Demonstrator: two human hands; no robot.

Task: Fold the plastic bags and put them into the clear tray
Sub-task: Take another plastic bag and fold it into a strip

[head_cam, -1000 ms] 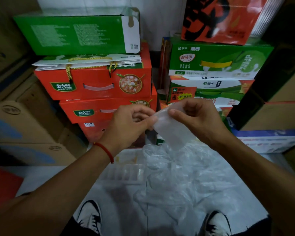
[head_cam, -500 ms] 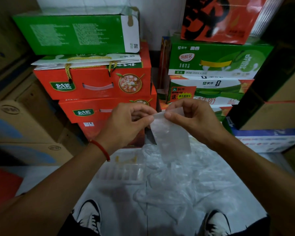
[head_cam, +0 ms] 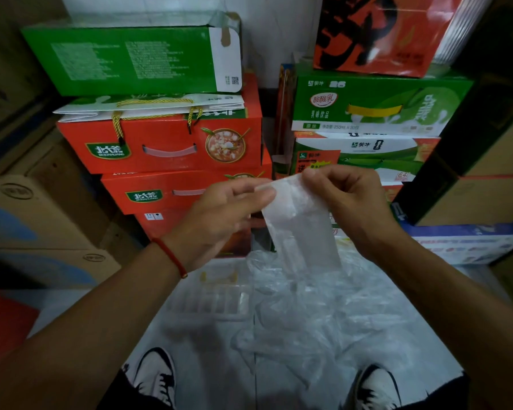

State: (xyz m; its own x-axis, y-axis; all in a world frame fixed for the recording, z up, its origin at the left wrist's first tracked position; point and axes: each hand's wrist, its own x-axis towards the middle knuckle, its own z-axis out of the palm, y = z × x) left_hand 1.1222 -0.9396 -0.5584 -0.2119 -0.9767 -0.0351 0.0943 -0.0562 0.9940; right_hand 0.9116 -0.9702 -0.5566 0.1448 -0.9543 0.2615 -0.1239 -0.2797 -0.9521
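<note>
The folded plastic bag (head_cam: 301,229) is now seen let out into a longer strip than a second ago, when only a short flap showed between the hands; its lower end now reaches down to the loose heap of bags (head_cam: 314,309) on the floor. That reads as the lengthwise fold being straightened before it is doubled over, so this bag is judged only part-folded and the tray step not yet reached. The strip's top edge is pinched at both corners: the left corner is held between thumb and fingertips of the left hand (head_cam: 228,211), the right corner is nipped by the curled fingers of the right hand (head_cam: 350,202). Below the grip the strip hangs free, slightly slanted, with nothing supporting it. The clear tray (head_cam: 211,300) is seen lying on the pale floor below the left wrist, just beside the heap, well below the held bag.
</note>
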